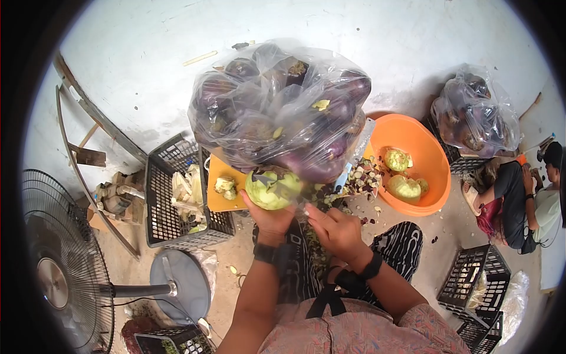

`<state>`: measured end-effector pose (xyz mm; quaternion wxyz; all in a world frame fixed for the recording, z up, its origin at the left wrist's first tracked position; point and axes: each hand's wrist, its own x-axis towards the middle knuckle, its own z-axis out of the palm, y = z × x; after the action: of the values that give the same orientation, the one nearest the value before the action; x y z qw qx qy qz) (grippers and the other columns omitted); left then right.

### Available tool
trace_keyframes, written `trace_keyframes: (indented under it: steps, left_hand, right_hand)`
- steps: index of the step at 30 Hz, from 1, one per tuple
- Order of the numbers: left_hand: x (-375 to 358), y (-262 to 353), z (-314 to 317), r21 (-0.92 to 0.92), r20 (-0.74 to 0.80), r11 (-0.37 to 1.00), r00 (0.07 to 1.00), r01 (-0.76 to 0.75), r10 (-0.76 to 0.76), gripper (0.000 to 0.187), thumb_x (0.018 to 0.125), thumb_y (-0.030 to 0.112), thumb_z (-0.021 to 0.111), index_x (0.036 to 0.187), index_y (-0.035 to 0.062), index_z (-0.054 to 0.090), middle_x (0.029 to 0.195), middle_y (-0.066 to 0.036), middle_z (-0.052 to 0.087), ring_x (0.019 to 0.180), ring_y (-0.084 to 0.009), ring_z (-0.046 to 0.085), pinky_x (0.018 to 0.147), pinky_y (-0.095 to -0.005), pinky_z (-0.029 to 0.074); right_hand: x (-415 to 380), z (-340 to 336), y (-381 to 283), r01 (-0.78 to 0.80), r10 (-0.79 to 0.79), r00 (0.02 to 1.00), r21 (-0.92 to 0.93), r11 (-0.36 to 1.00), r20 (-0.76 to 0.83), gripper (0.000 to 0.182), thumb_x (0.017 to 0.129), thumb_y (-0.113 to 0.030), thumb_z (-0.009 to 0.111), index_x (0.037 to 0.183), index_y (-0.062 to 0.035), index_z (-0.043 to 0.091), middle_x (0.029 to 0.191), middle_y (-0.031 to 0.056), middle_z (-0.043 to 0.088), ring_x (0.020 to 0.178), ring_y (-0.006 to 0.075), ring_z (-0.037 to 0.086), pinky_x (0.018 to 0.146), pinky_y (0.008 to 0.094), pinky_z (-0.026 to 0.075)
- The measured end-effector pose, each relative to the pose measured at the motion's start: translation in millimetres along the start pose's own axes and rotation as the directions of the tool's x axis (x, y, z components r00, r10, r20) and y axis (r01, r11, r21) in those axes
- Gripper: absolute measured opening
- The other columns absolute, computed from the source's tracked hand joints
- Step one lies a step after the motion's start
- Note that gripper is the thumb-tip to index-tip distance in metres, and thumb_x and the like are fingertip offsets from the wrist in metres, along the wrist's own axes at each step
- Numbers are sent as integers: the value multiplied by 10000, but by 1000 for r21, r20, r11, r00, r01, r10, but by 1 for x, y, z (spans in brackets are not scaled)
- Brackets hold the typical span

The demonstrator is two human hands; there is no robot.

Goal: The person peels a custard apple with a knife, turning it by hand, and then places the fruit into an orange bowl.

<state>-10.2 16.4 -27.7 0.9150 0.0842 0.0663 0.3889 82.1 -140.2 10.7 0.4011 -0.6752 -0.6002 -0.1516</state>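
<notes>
In my left hand (pixel 272 221) rests a pale green, mostly peeled kohlrabi (pixel 274 189), held from below with the fingers curved round it. My right hand (pixel 339 233) is closed beside it on what looks like a knife (pixel 305 205), whose blade is smeared by motion near the kohlrabi. Just beyond both hands sits a big clear plastic bag (pixel 283 112) full of purple, round vegetables. An orange board (pixel 223 197) shows under the bag's left side, with a pale trimmed piece (pixel 225 187) on it. Green and purple peelings (pixel 362 180) lie to the right of the bag.
An orange basin (pixel 436 189) at right holds peeled kohlrabi (pixel 404 186). Black crates stand at left (pixel 162 218) and lower right (pixel 451 286). A fan (pixel 59 277) is at far left. Another bag (pixel 474 115) and a seated person (pixel 530 200) are at right.
</notes>
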Motion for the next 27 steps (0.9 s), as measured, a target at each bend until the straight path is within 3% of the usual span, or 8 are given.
trace_keyframes:
  steps: [3, 9, 18, 27]
  left_hand:
    - [-2, 1, 2, 13, 5, 999, 999, 41, -41, 799, 861, 774, 298, 1320, 154, 508, 1292, -123, 556, 1165, -372, 532, 992, -598, 419]
    - [1, -1, 3, -23, -32, 1000, 999, -17, 16, 771, 866, 755, 333, 1309, 151, 515, 1276, -135, 563, 1153, -380, 538, 997, -611, 410]
    - [2, 1, 1, -14, -102, 1000, 995, 19, -21, 830, 854, 783, 275, 1318, 138, 515, 1256, -156, 575, 1074, -437, 570, 848, -574, 489]
    - [1, 1, 1, -39, 21, 999, 1000, 5, -4, 783, 872, 748, 307, 1320, 140, 512, 1274, -150, 566, 1137, -387, 549, 988, -593, 423]
  right_hand:
    - [6, -2, -1, -43, 42, 999, 57, 997, 15, 382, 799, -157, 738, 1179, -163, 689, 606, 45, 521, 453, 213, 516, 434, 347, 428]
    - [-3, -18, 1, -81, 75, 995, 111, 990, 59, 357, 795, -137, 737, 1150, -163, 704, 605, 57, 541, 464, 218, 540, 444, 338, 447]
    - [-5, -24, 3, -72, 64, 995, 106, 992, 74, 360, 796, -142, 740, 1153, -164, 703, 605, 55, 541, 466, 216, 541, 446, 336, 448]
    - [6, -18, 1, -117, 105, 988, 105, 988, 116, 348, 815, -159, 724, 1162, -163, 694, 605, 65, 548, 478, 235, 546, 457, 354, 447]
